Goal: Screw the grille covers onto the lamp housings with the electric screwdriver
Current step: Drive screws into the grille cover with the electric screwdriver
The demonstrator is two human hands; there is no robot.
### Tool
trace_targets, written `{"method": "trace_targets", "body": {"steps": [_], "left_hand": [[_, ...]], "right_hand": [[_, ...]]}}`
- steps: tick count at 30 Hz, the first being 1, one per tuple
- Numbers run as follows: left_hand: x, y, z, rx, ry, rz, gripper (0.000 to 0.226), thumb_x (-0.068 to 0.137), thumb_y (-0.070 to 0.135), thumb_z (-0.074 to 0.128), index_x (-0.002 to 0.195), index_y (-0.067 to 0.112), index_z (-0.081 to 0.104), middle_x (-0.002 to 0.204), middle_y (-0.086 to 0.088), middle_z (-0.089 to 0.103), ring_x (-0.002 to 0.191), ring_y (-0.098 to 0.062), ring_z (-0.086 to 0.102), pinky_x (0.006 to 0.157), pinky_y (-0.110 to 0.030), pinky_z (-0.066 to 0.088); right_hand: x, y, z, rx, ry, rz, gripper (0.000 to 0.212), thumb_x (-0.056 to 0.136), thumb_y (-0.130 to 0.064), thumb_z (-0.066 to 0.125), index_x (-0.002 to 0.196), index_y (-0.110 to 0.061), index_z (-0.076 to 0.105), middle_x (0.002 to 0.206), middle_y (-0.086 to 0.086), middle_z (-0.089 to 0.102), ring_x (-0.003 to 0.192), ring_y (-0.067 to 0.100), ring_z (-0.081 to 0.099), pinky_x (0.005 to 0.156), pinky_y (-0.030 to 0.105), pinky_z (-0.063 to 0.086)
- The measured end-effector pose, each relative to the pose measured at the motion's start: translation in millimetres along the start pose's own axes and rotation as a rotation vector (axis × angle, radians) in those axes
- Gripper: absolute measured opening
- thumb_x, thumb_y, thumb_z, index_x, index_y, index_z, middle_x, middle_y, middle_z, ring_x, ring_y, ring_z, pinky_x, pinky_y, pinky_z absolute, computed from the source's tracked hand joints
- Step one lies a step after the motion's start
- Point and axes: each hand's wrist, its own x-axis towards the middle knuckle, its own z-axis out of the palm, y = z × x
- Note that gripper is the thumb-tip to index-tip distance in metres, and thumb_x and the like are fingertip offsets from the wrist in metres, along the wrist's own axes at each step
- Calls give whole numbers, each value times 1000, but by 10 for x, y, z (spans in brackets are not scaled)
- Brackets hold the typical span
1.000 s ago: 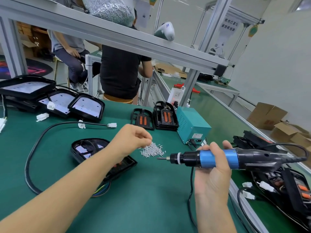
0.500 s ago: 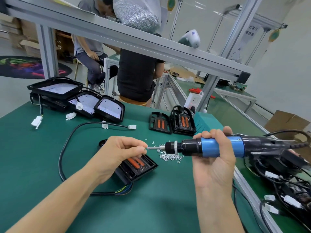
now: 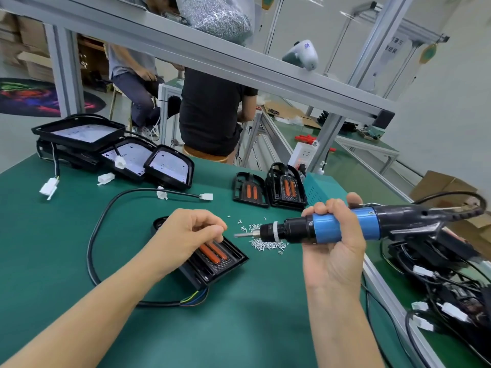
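— Where's the electric screwdriver (image 3: 345, 229)?

— Clenched in the right hand (image 3: 333, 251), lying level, bit aimed at the left hand (image 3: 186, 235).

— And that one?

— Fingers curled, pinched together; whether it holds a screw, I cannot tell. The lamp housing (image 3: 212, 264) lies under it, loose screws (image 3: 265, 244) between both hands.

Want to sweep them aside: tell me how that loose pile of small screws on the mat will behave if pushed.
The screws look tiny and light, so they would likely scatter, as strays already have. Being round, some may roll on the green mat.
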Motion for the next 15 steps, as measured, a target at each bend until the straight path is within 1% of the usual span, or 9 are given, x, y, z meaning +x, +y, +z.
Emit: {"method": "trace_targets", "body": {"steps": [2,5,8,12,15], "left_hand": [[59,-15,28,186,33,49,15,89,13,62,76,19,70,69,4,71,65,-13,62,72,-26,50],[49,-55,111,355,32,71,20,89,16,62,71,22,66,65,8,68,63,-8,63,70,-30,52],[-35,-137,118,364,0,45,20,90,11,59,73,18,64,64,8,69,57,-6,67,67,-29,54],[-118,-173,65,323,-25,39,19,90,6,58,77,17,65,69,12,71,56,-6,67,65,-26,53],[-144,-167,85,366,-25,82,18,89,6,60,78,17,67,69,14,69,57,-4,66,64,-27,53]], "right_hand": [[39,25,-60,-76,7,-23,32,87,4,56,105,-23,54,67,-3,54,63,12,55,72,27,50],[61,100,-136,-183,22,-39,37,83,3,60,110,-21,51,66,-3,54,62,13,55,69,25,49],[83,161,-185,-221,15,-39,44,75,-3,63,112,-21,51,67,-4,54,62,13,55,68,24,50],[89,225,-209,-288,-43,-30,39,73,-3,63,105,-22,51,66,-2,55,65,18,53,70,28,47],[72,288,-204,-307,-98,15,39,72,-1,63,103,-22,52,66,-1,55,65,18,53,66,26,48]]}}
